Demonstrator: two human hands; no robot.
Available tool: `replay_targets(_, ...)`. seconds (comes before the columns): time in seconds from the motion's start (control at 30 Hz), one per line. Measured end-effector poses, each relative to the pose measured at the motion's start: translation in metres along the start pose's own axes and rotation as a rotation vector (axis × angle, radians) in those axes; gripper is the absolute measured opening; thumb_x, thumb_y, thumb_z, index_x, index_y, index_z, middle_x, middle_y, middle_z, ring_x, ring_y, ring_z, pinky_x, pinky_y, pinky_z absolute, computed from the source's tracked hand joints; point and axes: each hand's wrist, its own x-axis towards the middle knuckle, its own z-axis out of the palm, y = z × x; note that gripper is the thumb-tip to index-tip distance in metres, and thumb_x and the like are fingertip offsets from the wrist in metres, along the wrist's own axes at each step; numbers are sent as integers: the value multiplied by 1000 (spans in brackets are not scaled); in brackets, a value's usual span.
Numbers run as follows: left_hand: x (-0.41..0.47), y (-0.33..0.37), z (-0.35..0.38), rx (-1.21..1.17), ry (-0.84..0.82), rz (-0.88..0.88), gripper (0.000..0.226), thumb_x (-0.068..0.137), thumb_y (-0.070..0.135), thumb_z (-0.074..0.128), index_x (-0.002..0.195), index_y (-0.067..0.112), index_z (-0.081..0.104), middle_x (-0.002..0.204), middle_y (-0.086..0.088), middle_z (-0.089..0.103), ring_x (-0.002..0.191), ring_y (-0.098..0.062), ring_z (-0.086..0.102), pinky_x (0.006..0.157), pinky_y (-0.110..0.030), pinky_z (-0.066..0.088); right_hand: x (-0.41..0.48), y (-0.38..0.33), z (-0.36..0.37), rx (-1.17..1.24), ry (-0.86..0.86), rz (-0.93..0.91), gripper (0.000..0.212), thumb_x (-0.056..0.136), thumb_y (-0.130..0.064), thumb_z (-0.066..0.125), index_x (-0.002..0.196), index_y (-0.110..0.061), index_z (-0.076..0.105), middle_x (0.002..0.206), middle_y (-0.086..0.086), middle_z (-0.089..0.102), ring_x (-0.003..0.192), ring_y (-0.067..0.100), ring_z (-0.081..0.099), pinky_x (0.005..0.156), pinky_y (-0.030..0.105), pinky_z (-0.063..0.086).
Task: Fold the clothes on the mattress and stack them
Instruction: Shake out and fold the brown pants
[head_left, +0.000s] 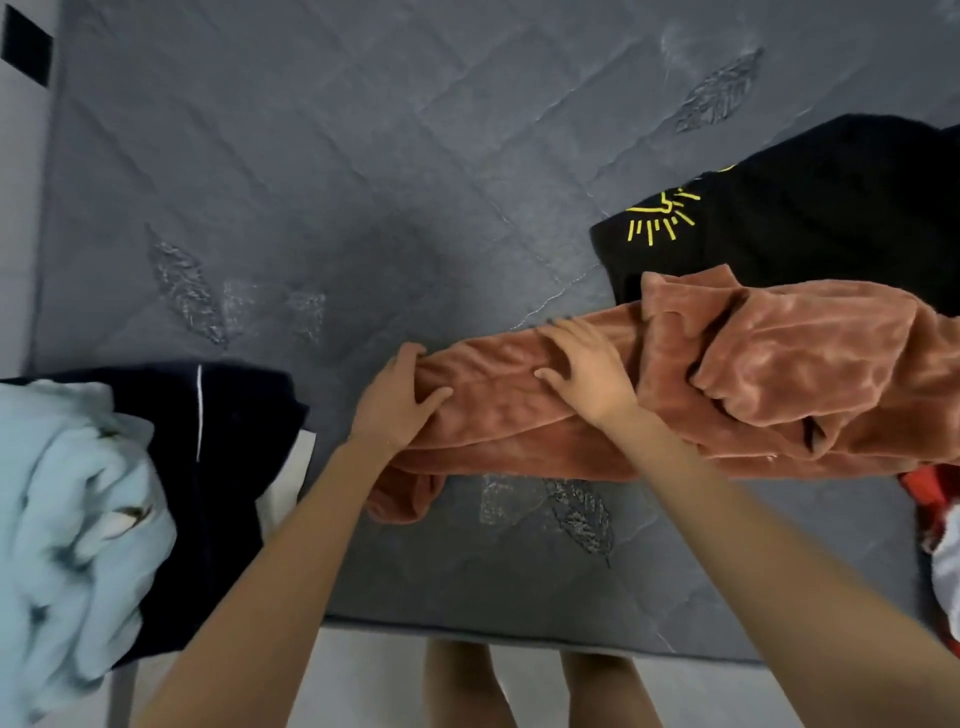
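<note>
Black shirt (821, 218) against rust fleece (769, 364)

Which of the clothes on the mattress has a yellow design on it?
The black garment at far right, behind the rust-orange garment. It alone carries a yellow sunburst print.

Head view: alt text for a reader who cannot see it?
On a grey quilted mattress, the left hand grips the end of a rust fleece garment while the right hand presses flat on it. A black garment with yellow print lies beyond; a navy garment and pale blue fleece lie at left.
</note>
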Motion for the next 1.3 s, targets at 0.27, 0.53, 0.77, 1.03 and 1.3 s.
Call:
replay_targets(0.27,-8,-20,6,45,57,104,18,94,34,57,102,18,53,103,-1,54,93,-22,54,75,-44,49,12,7,11,-148,32,-17,33,85,-21,70,118,-15,68,125,7,56,121,31,45,100,43,35)
replay_targets(0.53,18,-1,-18,-111,299,122,24,100,25,49,100,7,65,95,-8,67,90,-24,61,81,-33,45,28,-7,-15,167,222,91,11,96,-16,57,98,-11,66,97,8,70,95,30,62,82,39,46)
replay_targets(0.77,71,35,-47,28,369,212,28,99,41,47,98,17,61,88,1,66,79,-19,59,67,-34,44,58,4,-56,112,352,94,16,100,-23,50,100,-15,64,100,3,69,95,25,62,75,36,45)
replay_targets(1.03,116,14,-43,91,213,92,35,96,41,53,90,7,58,84,-11,63,84,-31,59,73,-42,46,76,26,-40,16,147,145,33,96,-42,57,116,-17,66,111,8,67,106,32,57,95,46,44)
replay_targets(1.3,93,-13,-41,-61,238,-14,35,98,36,53,80,6,55,70,-6,56,70,-24,55,67,-38,44,49,68,-60,36,149,209,35,92,-46,61,90,-12,71,82,9,67,85,30,59,88,43,44)
